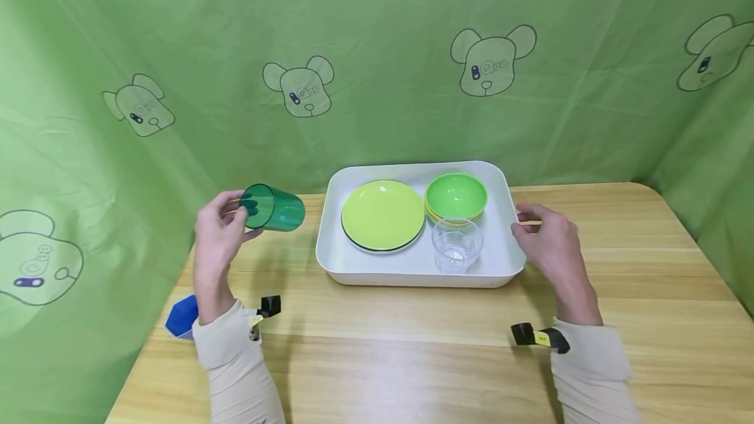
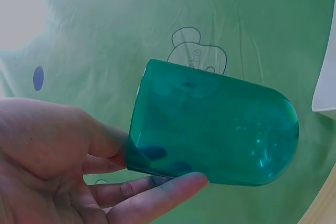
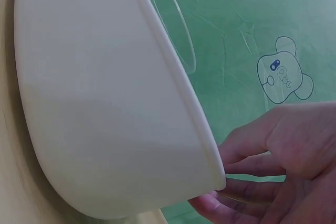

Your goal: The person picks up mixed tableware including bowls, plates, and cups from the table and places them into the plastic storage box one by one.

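Note:
In the head view my left hand (image 1: 220, 231) holds a clear teal-green tumbler (image 1: 283, 210) on its side above the table, left of the tray. The fingers grip it near its open rim; its rounded base points right. A white tray (image 1: 389, 277) stands at the back of the table, and my right hand (image 1: 550, 241) pinches its right rim; part of the fingertips is hidden in the right wrist view. On the tray lie a yellow-green plate (image 1: 383, 216), stacked bowls with a green bowl (image 1: 456, 195) on top, and a clear cup (image 1: 456, 250) in front.
A blue object (image 1: 182, 315), partly behind my left wrist, sits at the left edge of the wooden table (image 1: 383, 352). A green curtain (image 1: 389, 51) with bear-head prints hangs behind the table and on both sides.

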`<action>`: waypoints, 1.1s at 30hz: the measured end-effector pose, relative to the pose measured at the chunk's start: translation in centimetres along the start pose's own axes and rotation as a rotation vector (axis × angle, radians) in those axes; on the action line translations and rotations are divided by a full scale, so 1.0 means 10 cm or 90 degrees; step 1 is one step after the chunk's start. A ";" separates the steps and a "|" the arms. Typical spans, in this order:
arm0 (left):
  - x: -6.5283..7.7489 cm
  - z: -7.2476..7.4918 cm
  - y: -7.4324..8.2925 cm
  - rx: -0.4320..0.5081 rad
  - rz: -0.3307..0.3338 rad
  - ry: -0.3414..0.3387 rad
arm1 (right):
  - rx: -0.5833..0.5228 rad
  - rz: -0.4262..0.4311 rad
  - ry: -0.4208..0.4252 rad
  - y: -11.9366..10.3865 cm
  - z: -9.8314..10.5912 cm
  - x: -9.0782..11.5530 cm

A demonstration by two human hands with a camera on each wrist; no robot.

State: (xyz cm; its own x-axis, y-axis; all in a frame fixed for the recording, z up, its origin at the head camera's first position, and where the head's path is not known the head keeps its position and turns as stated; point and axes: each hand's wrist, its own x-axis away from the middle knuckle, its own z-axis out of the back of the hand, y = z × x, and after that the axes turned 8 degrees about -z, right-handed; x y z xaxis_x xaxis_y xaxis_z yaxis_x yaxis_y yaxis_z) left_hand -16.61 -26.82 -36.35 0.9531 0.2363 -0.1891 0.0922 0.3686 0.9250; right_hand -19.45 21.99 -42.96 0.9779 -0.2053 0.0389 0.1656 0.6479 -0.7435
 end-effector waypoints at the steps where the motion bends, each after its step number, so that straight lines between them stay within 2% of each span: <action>1: 0.00 -0.01 0.00 0.001 -0.003 -0.002 | 0.002 -0.002 -0.001 0.00 0.00 0.00; 12: -0.03 -0.11 0.03 0.012 -0.038 -0.007 | 0.018 -0.028 -0.032 0.01 0.00 -0.02; 22: -0.03 -0.23 0.06 -0.044 -0.078 -0.013 | 0.021 -0.025 -0.052 0.00 0.01 -0.02; 33: -0.04 -0.38 0.07 -0.035 -0.076 -0.035 | 0.021 -0.030 -0.063 0.01 0.01 -0.01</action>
State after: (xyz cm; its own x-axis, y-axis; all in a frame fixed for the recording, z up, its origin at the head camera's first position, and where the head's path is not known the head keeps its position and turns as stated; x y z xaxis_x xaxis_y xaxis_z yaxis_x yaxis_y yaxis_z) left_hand -18.06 -23.23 -36.86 0.9509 0.1391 -0.2765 0.1907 0.4405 0.8773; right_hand -19.50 22.13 -42.99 0.9766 -0.1637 0.1394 0.2136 0.6640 -0.7166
